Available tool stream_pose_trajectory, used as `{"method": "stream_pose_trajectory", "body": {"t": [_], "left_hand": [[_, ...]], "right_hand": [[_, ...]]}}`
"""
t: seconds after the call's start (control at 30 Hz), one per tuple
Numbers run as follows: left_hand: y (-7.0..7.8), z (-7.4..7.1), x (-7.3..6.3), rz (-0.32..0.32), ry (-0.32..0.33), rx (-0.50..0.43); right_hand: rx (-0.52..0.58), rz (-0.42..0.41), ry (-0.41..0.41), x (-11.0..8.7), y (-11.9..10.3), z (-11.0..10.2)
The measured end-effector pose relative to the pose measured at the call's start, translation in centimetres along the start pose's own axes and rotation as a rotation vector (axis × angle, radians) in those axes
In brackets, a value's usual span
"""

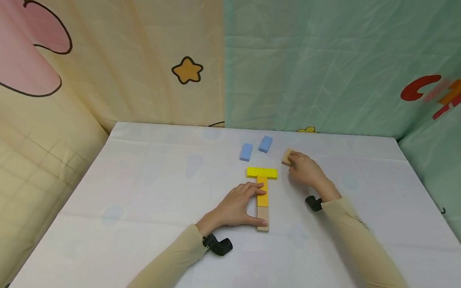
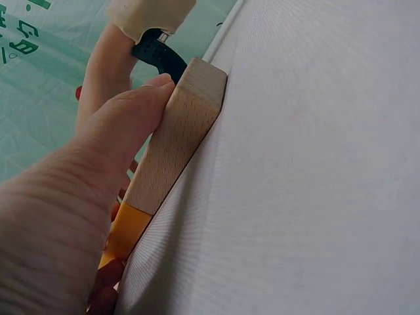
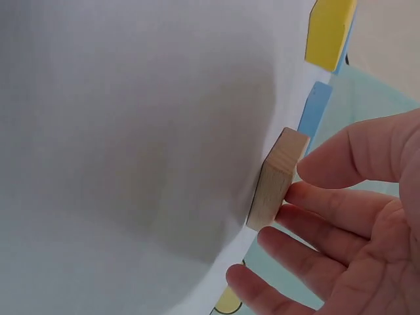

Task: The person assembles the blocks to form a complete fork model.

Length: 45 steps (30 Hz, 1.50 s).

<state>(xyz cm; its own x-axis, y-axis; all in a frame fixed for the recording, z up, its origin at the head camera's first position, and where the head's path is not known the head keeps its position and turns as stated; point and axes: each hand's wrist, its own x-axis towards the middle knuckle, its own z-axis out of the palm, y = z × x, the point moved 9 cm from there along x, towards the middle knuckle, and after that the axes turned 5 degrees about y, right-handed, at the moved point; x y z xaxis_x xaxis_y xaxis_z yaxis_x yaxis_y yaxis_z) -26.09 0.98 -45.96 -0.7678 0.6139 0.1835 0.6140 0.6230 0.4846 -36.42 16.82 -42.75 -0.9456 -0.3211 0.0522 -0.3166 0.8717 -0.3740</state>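
On the white table, a yellow block (image 1: 262, 173) lies across the head of a row made of an orange block (image 1: 262, 200) and a plain wooden block (image 1: 263, 215). My left hand (image 1: 237, 205) rests over this row, its fingertips on the orange block and thumb on the wooden one's near end, as the left wrist view shows. Up and to the right, my right hand (image 1: 306, 168) has its thumb and fingers at a second plain wooden block (image 3: 270, 187), which it pinches low at the table. The far side of this block is partly hidden by fingers.
Two light blue blocks (image 1: 246, 152) lie behind the yellow one, left of my right hand. The tabletop (image 1: 152, 178) ends at a hanging curtain (image 1: 320, 65) along the back. Dark wrist cameras (image 1: 219, 246) stick out from both wrists close over the table.
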Motion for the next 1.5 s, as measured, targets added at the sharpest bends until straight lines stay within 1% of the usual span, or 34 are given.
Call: {"method": "stream_pose_trajectory", "body": {"t": [0.23,0.43,0.6,0.83,1.03,1.3,1.5], "left_hand": [[0.0,0.0,0.1,0.013,0.000,0.006],[-0.2,0.0,0.1,0.008,0.002,0.002],[-0.2,0.1,0.0,0.004,0.001,-0.004],[-0.1,0.1,0.0,-0.001,0.001,-0.010],[-0.1,0.0,0.0,0.002,0.005,-0.007],[-0.1,0.0,0.0,0.012,0.006,-0.006],[-0.1,-0.1,-0.1,0.009,0.006,-0.003]], "right_hand": [[-0.010,-0.036,-0.011,-0.1,-1.1,0.3],[0.047,-0.084,0.000,0.3,-2.2,0.5],[0.088,-0.063,-0.031,0.7,-2.5,1.1],[0.084,-0.049,-0.066,0.8,-2.7,1.4],[0.080,-0.062,-0.075,0.8,-3.0,1.6],[0.090,-0.122,-0.043,0.8,-3.3,1.6],[0.111,-0.163,-0.068,0.8,-3.4,1.9]]}}
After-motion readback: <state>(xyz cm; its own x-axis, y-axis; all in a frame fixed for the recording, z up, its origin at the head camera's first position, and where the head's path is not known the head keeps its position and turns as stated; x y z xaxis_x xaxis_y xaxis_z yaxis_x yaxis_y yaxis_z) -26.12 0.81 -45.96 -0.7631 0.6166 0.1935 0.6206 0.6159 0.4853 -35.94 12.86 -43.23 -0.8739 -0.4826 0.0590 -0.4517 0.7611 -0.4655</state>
